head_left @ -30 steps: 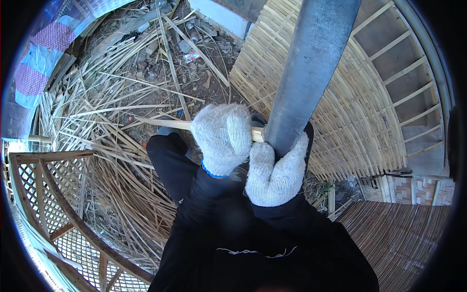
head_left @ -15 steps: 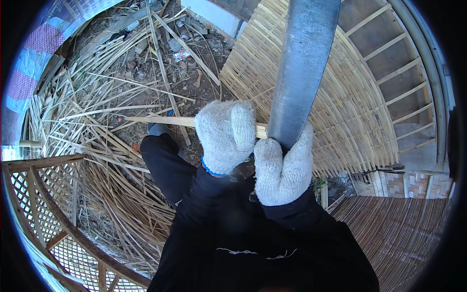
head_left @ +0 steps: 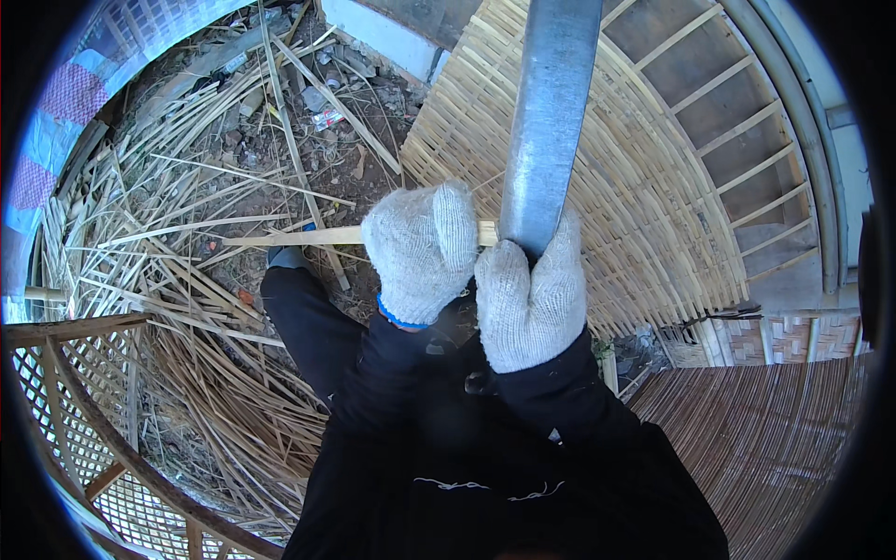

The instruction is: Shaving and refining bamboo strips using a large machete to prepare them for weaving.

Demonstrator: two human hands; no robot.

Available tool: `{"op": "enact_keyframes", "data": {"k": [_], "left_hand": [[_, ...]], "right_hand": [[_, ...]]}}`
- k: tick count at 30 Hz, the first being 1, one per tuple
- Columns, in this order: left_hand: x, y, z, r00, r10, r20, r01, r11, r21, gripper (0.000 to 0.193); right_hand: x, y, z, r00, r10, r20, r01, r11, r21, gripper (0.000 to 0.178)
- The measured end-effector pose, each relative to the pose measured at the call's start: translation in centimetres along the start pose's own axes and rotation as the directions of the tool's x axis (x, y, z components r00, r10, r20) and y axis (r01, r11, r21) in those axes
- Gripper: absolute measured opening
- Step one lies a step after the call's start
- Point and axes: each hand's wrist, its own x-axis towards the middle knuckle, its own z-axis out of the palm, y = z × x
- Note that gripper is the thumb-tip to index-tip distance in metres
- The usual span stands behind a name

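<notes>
A white knitted glove covers my left hand [head_left: 417, 250], which is closed around a pale split bamboo strip [head_left: 317, 237]. The strip runs roughly level, its thin end pointing left and its short cut end showing on the right. That cut end meets the base of a broad machete [head_left: 551, 121], whose grey blade rises away from me. My right hand [head_left: 530, 299], gloved too, grips the machete low down; the handle is hidden inside the glove. Only a small gap parts the two hands.
Loose bamboo strips [head_left: 233, 392] lie heaped on the ground at left. A large woven bamboo panel [head_left: 644, 224] spreads beyond the blade at right. A lattice frame [head_left: 70, 392] stands at lower left, and a slatted mat [head_left: 756, 448] lies at lower right.
The machete blade has turned and swung a little left, looking narrower. Both hands keep their grips, and the whole view has shifted slightly.
</notes>
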Motion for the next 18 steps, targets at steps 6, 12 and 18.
{"op": "enact_keyframes", "data": {"k": [6,12,18], "left_hand": [[0.6,0.1,-0.9,0.991,-0.023,0.128,-0.01,0.968,0.252,0.025],[1.8,-0.1,-0.8,0.974,0.112,0.198,-0.144,0.978,0.151,0.021],[1.7,-0.8,0.3,0.976,0.078,0.204,-0.1,0.99,0.1,0.021]], "right_hand": [[2.0,2.0,1.1,0.983,0.157,0.097,-0.174,0.963,0.206,0.042],[1.3,2.9,0.7,1.0,0.003,0.026,-0.01,0.96,0.28,0.048],[1.8,3.9,0.8,0.997,0.016,0.069,-0.037,0.951,0.308,0.054]]}}
